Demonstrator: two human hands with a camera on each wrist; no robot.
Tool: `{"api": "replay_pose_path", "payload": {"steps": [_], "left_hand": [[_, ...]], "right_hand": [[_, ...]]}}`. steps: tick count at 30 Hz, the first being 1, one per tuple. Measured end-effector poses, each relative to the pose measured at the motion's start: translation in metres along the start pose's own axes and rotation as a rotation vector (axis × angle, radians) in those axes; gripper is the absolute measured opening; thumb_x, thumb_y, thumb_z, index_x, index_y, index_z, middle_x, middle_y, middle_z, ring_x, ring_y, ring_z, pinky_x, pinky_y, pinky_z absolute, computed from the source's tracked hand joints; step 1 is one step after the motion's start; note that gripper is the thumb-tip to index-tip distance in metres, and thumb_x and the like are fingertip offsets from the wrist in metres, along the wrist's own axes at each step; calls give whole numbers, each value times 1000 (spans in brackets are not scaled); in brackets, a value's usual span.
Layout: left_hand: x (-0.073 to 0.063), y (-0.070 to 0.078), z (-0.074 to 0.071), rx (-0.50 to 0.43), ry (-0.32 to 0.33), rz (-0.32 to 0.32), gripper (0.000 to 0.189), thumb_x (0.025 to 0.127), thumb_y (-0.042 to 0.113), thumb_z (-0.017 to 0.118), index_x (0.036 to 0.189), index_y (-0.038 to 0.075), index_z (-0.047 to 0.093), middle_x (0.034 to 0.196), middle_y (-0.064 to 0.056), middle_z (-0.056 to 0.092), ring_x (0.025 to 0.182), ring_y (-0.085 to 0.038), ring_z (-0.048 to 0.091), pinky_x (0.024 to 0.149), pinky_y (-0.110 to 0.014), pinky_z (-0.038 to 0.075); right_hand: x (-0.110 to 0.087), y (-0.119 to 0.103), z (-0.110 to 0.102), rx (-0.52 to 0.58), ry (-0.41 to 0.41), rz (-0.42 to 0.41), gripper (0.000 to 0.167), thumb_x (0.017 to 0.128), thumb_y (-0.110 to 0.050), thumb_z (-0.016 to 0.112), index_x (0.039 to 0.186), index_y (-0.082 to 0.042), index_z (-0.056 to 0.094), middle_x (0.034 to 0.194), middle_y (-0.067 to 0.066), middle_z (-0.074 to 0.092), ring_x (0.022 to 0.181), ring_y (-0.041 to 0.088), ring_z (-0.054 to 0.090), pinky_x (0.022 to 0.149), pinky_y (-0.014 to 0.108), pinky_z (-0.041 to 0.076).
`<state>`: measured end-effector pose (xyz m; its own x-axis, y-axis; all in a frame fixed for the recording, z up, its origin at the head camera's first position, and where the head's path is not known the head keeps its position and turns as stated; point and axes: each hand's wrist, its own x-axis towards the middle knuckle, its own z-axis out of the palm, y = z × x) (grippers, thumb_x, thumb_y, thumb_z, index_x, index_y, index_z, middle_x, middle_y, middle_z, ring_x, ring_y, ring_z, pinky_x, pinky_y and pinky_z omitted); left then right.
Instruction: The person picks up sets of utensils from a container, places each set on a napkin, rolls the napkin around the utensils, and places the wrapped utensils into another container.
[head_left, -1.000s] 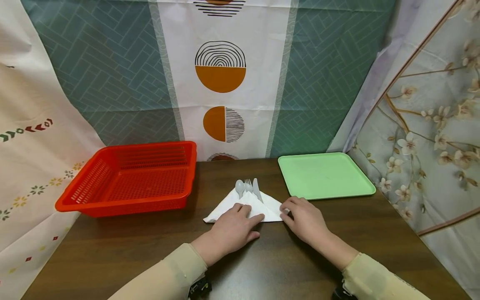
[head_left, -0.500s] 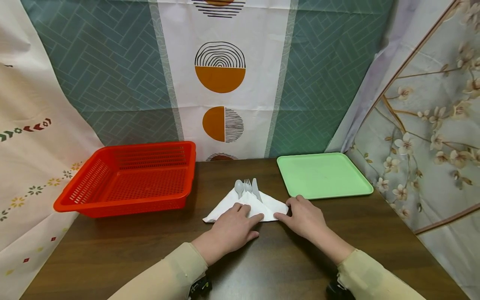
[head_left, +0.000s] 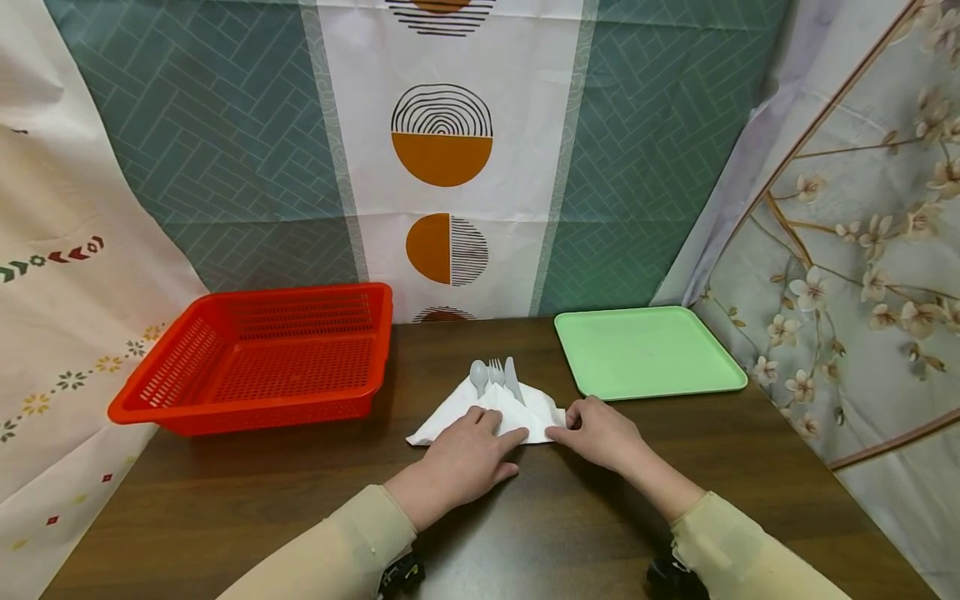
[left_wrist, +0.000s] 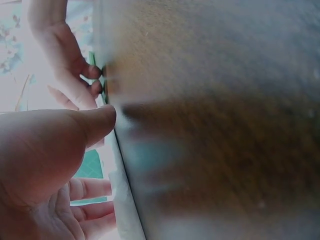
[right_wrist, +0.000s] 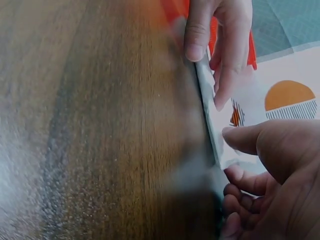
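A white paper napkin (head_left: pixel 450 411), folded into a triangle, lies on the table. Out of its top poke a light grey plastic spoon (head_left: pixel 478 377), a fork (head_left: pixel 497 372) and a knife (head_left: pixel 513 379); their lower parts are hidden under a napkin fold. My left hand (head_left: pixel 467 457) presses on the napkin's lower middle, fingers extended. At the right corner my right hand (head_left: pixel 606 435) pinches the napkin's edge between thumb and index finger; the right wrist view shows the thumb (right_wrist: pixel 245 138) over the napkin corner and the other fingers curled below.
A red plastic basket (head_left: pixel 255 412) with mesh walls stands at the left back. Behind my right hand lies a light green tray (head_left: pixel 648 350). The brown wooden table (head_left: pixel 300 500) meets patterned cloth (head_left: pixel 472 192) at the back and sides.
My right thumb came onto the napkin's right part, and the right corner, spread further out half a second ago, is now drawn inward. My left hand stays in place.
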<state>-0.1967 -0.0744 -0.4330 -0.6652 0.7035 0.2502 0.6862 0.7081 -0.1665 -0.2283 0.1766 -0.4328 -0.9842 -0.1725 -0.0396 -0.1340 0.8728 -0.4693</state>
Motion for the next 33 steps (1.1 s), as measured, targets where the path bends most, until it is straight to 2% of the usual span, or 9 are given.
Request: {"api": "replay_pose_path", "payload": {"steps": [5,10,14,17,19,22,26,28,33], "left_hand": [[0,0,1,0,3,3,47,101,46,80,142,25,71,111,-8,68,109,-31,66,96,-41,57],[1,-1,0,-8,-15,6,47,102,46,79,143,24,71,113,-9,68,110,-31,66,97,-41,57],[1,-1,0,-10,-29,6,47,102,46,79,144,25,71,114,-9,68,110,-31,66,98,-41,57],[2,-1,2,-8,-43,2,48,103,47,78,146,26,70,117,-9,68,112,-31,66,99,-41,57],[2,-1,3,-8,-53,-1,48,104,47,77,147,26,70,118,-9,68,114,-31,66,100,-41,56],[2,-2,4,-7,-56,-3,48,104,47,77,147,27,69,119,-9,68,115,-31,66,101,-41,56],[2,-2,4,-6,-47,-1,47,104,47,77,145,27,70,118,-9,68,114,-31,66,100,-40,56],[1,-2,3,-7,-39,0,46,103,47,78,144,27,70,117,-9,68,113,-30,66,100,-41,56],[0,-1,0,-14,-23,-6,45,102,46,79,142,26,70,115,-9,68,113,-30,66,99,-41,56]], "right_hand": [[-1,2,-2,62,-8,1,30,95,-36,85,93,-13,65,81,-1,60,72,17,55,64,36,43],[3,11,2,160,-4,1,38,95,-35,84,107,-5,65,81,0,64,70,17,56,64,35,44],[0,5,-1,275,-57,51,33,94,-31,87,94,-6,64,73,0,67,65,16,56,62,32,44],[0,6,1,267,-64,57,32,95,-30,87,85,-9,64,70,0,64,65,17,54,62,33,43],[12,21,14,231,-56,45,33,93,-35,88,81,-14,66,69,-3,62,64,15,54,62,32,44],[12,21,15,241,-53,33,29,95,-33,86,83,-15,67,70,-2,60,63,15,54,61,33,46],[-3,0,4,368,-59,43,24,98,-22,83,88,-11,64,78,2,63,61,17,62,60,32,53],[-4,-2,5,430,-56,45,23,99,-18,82,89,-11,64,81,3,65,62,18,68,61,32,55],[-6,-4,7,460,0,-23,18,98,-15,84,89,-12,69,81,-1,67,71,15,64,64,30,49]]}}
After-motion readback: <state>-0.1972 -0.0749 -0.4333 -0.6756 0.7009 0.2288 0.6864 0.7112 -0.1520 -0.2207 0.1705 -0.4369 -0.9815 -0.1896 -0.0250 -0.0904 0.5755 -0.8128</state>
